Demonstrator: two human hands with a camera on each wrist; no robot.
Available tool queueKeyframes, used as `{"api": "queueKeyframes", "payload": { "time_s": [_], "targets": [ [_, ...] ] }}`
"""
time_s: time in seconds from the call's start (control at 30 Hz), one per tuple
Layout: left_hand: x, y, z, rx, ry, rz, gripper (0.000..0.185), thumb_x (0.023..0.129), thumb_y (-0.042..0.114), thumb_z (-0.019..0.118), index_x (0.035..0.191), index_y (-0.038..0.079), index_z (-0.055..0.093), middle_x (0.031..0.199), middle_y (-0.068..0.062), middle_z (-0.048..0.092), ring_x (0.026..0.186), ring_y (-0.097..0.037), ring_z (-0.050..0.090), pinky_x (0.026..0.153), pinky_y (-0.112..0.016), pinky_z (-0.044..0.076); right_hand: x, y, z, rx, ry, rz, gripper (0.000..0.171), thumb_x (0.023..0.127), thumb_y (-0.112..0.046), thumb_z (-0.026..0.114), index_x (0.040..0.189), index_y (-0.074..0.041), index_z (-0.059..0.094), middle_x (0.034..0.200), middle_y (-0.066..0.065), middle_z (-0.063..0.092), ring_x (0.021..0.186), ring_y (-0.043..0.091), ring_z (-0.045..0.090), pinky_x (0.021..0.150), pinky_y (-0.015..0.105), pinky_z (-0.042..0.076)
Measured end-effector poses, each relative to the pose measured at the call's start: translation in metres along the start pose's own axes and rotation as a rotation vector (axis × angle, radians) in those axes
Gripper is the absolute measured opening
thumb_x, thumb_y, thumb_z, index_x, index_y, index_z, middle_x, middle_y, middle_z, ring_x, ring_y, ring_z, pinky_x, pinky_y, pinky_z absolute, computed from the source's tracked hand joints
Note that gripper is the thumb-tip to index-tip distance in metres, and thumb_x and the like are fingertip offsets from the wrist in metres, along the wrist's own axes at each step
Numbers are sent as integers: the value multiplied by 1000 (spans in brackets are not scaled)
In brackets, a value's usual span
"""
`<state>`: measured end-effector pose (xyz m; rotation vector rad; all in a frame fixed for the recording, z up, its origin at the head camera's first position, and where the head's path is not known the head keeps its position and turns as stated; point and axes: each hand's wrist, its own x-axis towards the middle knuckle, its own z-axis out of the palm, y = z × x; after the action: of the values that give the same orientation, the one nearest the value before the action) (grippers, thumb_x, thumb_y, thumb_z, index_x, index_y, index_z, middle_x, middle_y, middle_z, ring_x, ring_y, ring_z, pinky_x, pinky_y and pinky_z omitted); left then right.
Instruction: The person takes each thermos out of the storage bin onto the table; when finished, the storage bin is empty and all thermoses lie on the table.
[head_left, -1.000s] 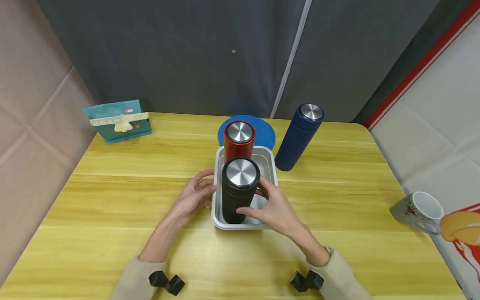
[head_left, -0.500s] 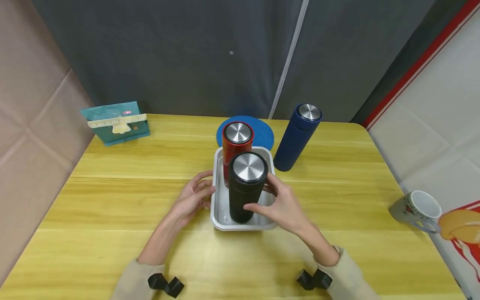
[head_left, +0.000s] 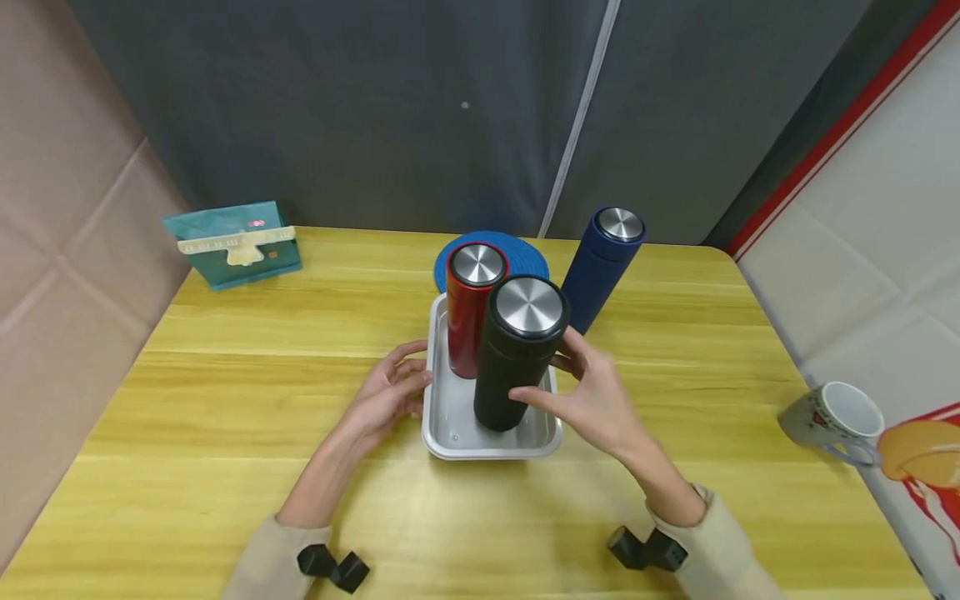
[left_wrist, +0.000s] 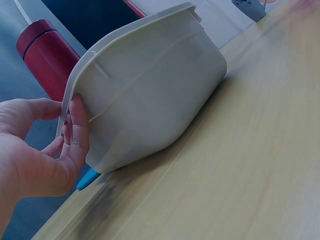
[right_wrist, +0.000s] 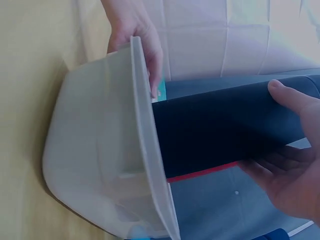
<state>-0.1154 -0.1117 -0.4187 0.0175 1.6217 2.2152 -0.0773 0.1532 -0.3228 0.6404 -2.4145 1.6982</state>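
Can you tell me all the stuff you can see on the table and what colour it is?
Black flask: one, black with silver lid, lifted over the tray, tilted.
Red flask: one, red with silver lid, standing in the tray's far end.
Blue flask: one, dark blue with silver lid, on the table right of the tray.
Tray: one, silver metal, table middle.
Mat: one, blue, round, behind the tray.
Box: one, teal, far left.
Mug: one, white, right edge.
Table: one, yellow wood.
Left hand: holds the tray's left rim.
Right hand: grips the black flask.
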Motion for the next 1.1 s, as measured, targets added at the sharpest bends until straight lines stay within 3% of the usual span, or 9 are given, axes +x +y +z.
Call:
{"api": "queueKeyframes", "payload": {
  "time_s": [0.3, 0.77, 1.1],
  "targets": [
    [0, 0, 0, 3, 5, -10, 55, 95, 0, 55, 145, 7, 33, 130, -29, 45, 88, -22, 59, 63, -28, 53, 5, -6, -10, 10, 25, -3, 69, 68, 4, 84, 130, -1, 55, 123, 8, 62, 110, 16, 59, 92, 31, 50],
    [0, 1, 1, -8, 2, -11, 55, 94, -1, 55, 144, 6, 33, 127, -27, 46, 85, -20, 60, 60, -26, 52, 15, -16, -26, -9, 87, 3, 63, 70, 6, 83, 127, -1, 57, 118, 8, 64, 103, 18, 63, 90, 29, 51],
    [1, 0, 0, -5, -5, -9, 55, 95, -1, 54, 144, 6, 32, 128, -28, 46, 86, -21, 60, 61, -27, 53, 22, -22, -46, -38, 181, -28, 61, 69, 11, 80, 125, 4, 58, 115, 4, 64, 100, 18, 63, 88, 27, 52]
  ]
}}
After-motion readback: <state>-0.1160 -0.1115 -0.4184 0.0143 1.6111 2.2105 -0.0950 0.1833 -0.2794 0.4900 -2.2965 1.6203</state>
